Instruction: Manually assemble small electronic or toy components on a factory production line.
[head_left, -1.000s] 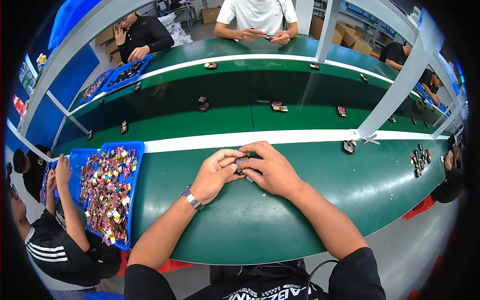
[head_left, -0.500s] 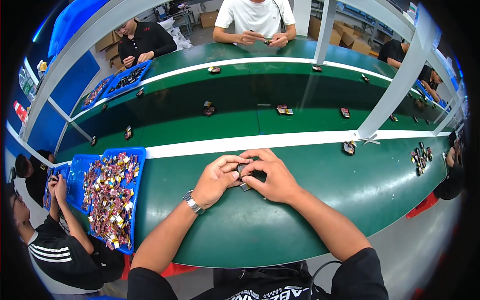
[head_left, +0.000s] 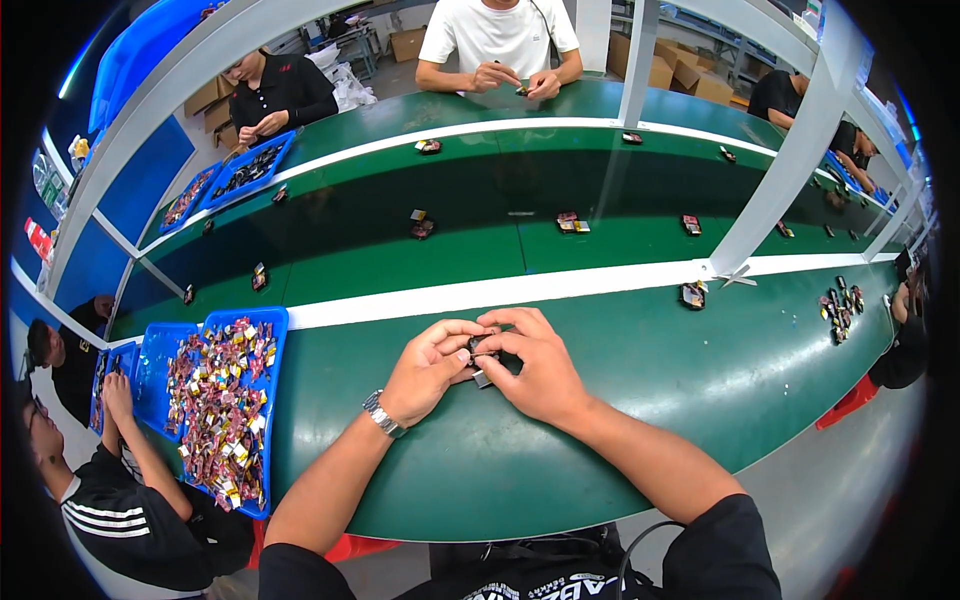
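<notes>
A small black electronic casing (head_left: 481, 349) is pinched between both my hands just above the green table (head_left: 620, 420). My left hand (head_left: 428, 372), with a metal watch on its wrist, grips the casing from the left with thumb and fingers. From the right, the fingertips of my right hand (head_left: 540, 368) press in on the same casing. A small grey, flat piece (head_left: 482, 380) sticks out below the fingers. Most of the casing is covered by my fingers, so its inside is hard to make out.
Left of my hands stands a blue tray (head_left: 277, 400) heaped with small red, white and yellow electronic parts. Several similar units lie along the green conveyor belt (head_left: 360, 270) beyond a white rail (head_left: 400, 304). One black unit (head_left: 692, 295) rests by a metal post. Co-workers sit around.
My right fingers have shifted slightly on the casing, and both hands still hold it. The whole view has tilted a little. Across the belt, a co-worker's hands have moved.
</notes>
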